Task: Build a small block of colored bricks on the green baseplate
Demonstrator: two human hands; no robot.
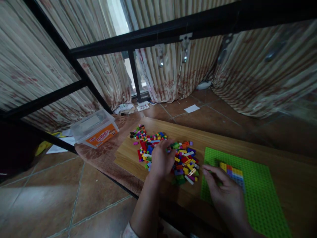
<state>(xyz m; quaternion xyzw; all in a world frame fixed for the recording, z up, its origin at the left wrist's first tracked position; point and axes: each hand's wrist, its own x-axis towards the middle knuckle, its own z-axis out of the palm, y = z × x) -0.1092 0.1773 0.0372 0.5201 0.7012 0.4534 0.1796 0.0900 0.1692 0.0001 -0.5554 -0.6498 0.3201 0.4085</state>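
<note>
My left hand (162, 158) is over the pile of loose toy bricks (188, 160), its fingers curved and its thumb apart from them. The fingertips are at the bricks, and I see nothing held between them. My right hand (224, 191) is above the left part of a green baseplate (260, 181). Its thumb and forefinger are pinched together; whatever they hold, if anything, is too small to make out. Beyond that hand, a block of yellow, red, blue and grey bricks (232, 173) is set on the baseplate, partly hidden by the fingers.
The bricks and baseplate lie on a wooden board (163, 127). A clear plastic box with an orange label (102, 137) stands on brown cloth (121, 165) at the left. Black metal bars (104, 46) cross in front of striped curtains (168, 76). Papers (192, 108) lie on the tiled floor.
</note>
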